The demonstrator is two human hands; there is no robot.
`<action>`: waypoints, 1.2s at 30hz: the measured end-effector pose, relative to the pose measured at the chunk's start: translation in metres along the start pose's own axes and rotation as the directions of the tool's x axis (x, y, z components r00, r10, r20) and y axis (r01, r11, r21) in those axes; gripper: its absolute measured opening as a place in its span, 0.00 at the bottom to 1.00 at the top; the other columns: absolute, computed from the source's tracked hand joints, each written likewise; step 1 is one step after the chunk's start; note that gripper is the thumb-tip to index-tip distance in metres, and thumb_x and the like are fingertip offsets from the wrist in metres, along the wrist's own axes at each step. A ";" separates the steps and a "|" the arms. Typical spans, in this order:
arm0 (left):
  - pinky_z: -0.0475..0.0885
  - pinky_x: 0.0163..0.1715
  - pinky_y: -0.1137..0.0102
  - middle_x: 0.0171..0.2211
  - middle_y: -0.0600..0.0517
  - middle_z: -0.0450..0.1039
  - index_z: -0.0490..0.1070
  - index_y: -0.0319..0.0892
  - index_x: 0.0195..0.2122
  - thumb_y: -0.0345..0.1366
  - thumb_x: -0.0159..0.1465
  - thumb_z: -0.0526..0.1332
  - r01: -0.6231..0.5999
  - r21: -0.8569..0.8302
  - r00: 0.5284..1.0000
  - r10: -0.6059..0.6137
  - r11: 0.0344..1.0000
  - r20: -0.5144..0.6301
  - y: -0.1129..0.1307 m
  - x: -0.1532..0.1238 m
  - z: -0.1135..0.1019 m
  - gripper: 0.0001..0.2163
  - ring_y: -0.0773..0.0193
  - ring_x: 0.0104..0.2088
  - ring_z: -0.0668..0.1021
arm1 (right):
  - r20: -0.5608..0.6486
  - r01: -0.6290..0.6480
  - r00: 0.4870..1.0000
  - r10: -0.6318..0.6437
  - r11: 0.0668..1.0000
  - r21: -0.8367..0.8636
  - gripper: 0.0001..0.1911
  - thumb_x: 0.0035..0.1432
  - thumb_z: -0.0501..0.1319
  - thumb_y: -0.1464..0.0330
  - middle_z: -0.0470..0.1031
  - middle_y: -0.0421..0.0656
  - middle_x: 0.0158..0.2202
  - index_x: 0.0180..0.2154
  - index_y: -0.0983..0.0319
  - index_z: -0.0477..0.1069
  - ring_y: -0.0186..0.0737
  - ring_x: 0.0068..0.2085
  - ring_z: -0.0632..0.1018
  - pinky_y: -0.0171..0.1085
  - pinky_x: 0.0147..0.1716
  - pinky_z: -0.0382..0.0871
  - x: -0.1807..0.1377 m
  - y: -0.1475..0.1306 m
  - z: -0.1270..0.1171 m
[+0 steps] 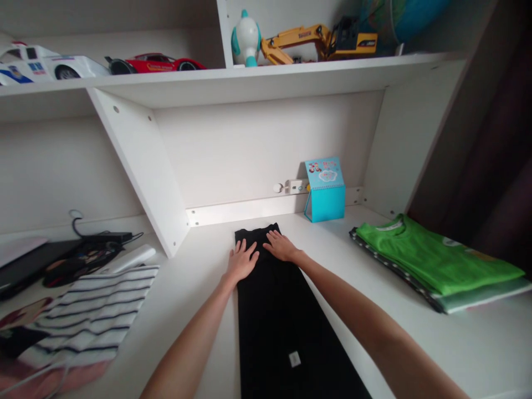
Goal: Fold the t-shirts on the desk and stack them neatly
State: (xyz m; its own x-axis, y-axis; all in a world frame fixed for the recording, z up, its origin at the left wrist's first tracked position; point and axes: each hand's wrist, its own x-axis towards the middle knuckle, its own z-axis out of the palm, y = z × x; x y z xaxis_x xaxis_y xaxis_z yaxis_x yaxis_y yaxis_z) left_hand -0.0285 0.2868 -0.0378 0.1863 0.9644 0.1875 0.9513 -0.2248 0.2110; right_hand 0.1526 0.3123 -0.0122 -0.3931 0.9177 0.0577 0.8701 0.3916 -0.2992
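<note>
White worktop point(199, 277) runs beneath a white shelf point(249, 77) that carries toy cars point(153, 62) and a yellow toy excavator point(320, 41). A black garment point(282, 321), folded into a long narrow strip, lies along the middle of the worktop, reaching from the near edge toward the back edge. Both hands rest on its far end. The left hand point(242, 260) lies flat with fingers spread and released. The right hand point(281, 246) lies flat just beside it, fingers likewise loose (neither grips the cloth). A folded green shirt point(432, 257) tops a stack by the right edge. A striped cloth point(91, 316) lies toward the left edge, and a blue calendar point(325, 191) stands at the back edge.
</note>
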 end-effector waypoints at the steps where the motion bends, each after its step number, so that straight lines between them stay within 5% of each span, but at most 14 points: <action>1: 0.49 0.56 0.50 0.63 0.45 0.46 0.55 0.52 0.60 0.50 0.64 0.43 0.011 -0.007 1.000 -0.011 1.000 -0.003 0.000 0.000 0.000 0.24 0.47 0.63 0.49 | 0.000 -0.039 0.999 0.039 0.999 0.004 0.34 0.63 0.40 0.54 0.43 0.52 0.64 0.63 0.69 0.45 0.49 0.64 0.44 0.48 0.59 0.42 0.007 0.002 0.002; 6: 0.45 0.55 0.47 0.63 0.34 0.43 0.48 0.38 0.62 0.54 0.61 0.46 0.127 -0.026 0.991 -0.128 0.992 -0.026 0.001 0.000 0.000 0.33 0.43 0.62 0.48 | -0.025 -0.226 0.974 0.227 0.974 0.021 0.40 0.60 0.37 0.48 0.37 0.56 0.65 0.63 0.70 0.37 0.52 0.64 0.42 0.58 0.56 0.36 0.023 0.008 0.009; 12: 0.43 0.56 0.47 0.63 0.34 0.42 0.50 0.36 0.62 0.56 0.60 0.44 0.145 -0.028 0.989 -0.145 0.989 -0.006 0.000 0.002 0.003 0.35 0.42 0.62 0.48 | 0.028 -0.160 0.987 0.160 0.987 0.001 0.39 0.61 0.35 0.48 0.37 0.53 0.65 0.63 0.67 0.40 0.52 0.64 0.39 0.60 0.56 0.32 -0.008 0.003 -0.003; 17: 0.42 0.56 0.47 0.63 0.35 0.40 0.49 0.37 0.62 0.57 0.60 0.44 0.152 -0.040 0.988 -0.151 0.988 0.014 -0.002 0.002 0.003 0.35 0.43 0.62 0.46 | 0.158 0.180 0.970 -0.185 0.983 0.041 0.38 0.60 0.41 0.47 0.34 0.48 0.65 0.64 0.62 0.37 0.47 0.64 0.39 0.56 0.59 0.37 -0.136 -0.009 -0.014; 21: 0.42 0.55 0.45 0.63 0.36 0.40 0.48 0.40 0.63 0.54 0.61 0.46 0.156 -0.076 0.988 -0.156 0.985 0.012 0.004 0.004 -0.002 0.32 0.43 0.62 0.47 | 0.196 0.306 0.926 -0.323 0.946 0.111 0.38 0.59 0.48 0.50 0.34 0.45 0.64 0.63 0.56 0.35 0.52 0.63 0.42 0.58 0.58 0.44 -0.252 -0.012 -0.018; 24: 0.41 0.54 0.43 0.64 0.38 0.38 0.48 0.42 0.63 0.50 0.63 0.47 0.131 -0.080 0.991 -0.130 0.988 0.007 0.021 -0.007 -0.018 0.29 0.43 0.62 0.46 | 0.158 0.379 0.905 -0.395 0.918 0.119 0.38 0.58 0.53 0.54 0.40 0.44 0.63 0.62 0.53 0.35 0.54 0.61 0.50 0.55 0.55 0.54 -0.296 -0.005 -0.010; 28: 0.42 0.58 0.49 0.64 0.41 0.37 0.44 0.42 0.64 0.52 0.62 0.50 -0.080 -0.192 0.983 0.109 0.978 0.148 0.051 -0.077 -0.060 0.33 0.49 0.63 0.44 | 0.003 0.356 0.935 -0.356 0.935 -0.005 0.39 0.58 0.55 0.60 0.44 0.44 0.62 0.62 0.55 0.34 0.53 0.60 0.54 0.50 0.54 0.61 -0.306 0.006 0.016; 31: 0.47 0.59 0.57 0.64 0.52 0.38 0.41 0.54 0.63 0.52 0.57 0.57 -0.297 -0.331 0.884 0.389 0.896 0.259 0.062 -0.158 -0.079 0.36 0.53 0.63 0.48 | -0.142 0.342 0.925 -0.352 0.935 -0.093 0.39 0.56 0.57 0.63 0.45 0.44 0.62 0.63 0.55 0.36 0.53 0.59 0.57 0.47 0.53 0.62 -0.304 0.010 0.034; 33: 0.51 0.58 0.53 0.64 0.54 0.36 0.37 0.58 0.62 0.50 0.55 0.60 -0.377 -0.313 0.828 0.469 0.872 0.308 0.060 -0.206 -0.074 0.38 0.50 0.62 0.50 | -0.178 0.354 0.912 -0.369 0.929 -0.111 0.37 0.57 0.56 0.63 0.47 0.43 0.61 0.62 0.53 0.38 0.53 0.58 0.59 0.46 0.53 0.64 -0.305 0.011 0.039; 36: 0.56 0.56 0.49 0.62 0.57 0.43 0.40 0.64 0.60 0.44 0.60 0.56 -0.359 -0.233 0.841 0.421 0.904 0.339 0.050 -0.248 -0.050 0.30 0.49 0.61 0.55 | -0.139 0.404 0.904 -0.404 0.914 -0.031 0.32 0.60 0.53 0.62 0.52 0.40 0.60 0.62 0.48 0.40 0.52 0.58 0.61 0.50 0.53 0.63 -0.312 0.009 0.030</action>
State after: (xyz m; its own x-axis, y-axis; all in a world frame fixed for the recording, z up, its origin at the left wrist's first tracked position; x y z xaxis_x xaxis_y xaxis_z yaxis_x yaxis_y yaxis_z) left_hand -0.0395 0.0292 -0.0257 0.6406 0.7638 -0.0790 0.7360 -0.5814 0.3469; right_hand 0.2743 0.0271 -0.0613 -0.6657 0.6806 0.3060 0.6458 0.7309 -0.2207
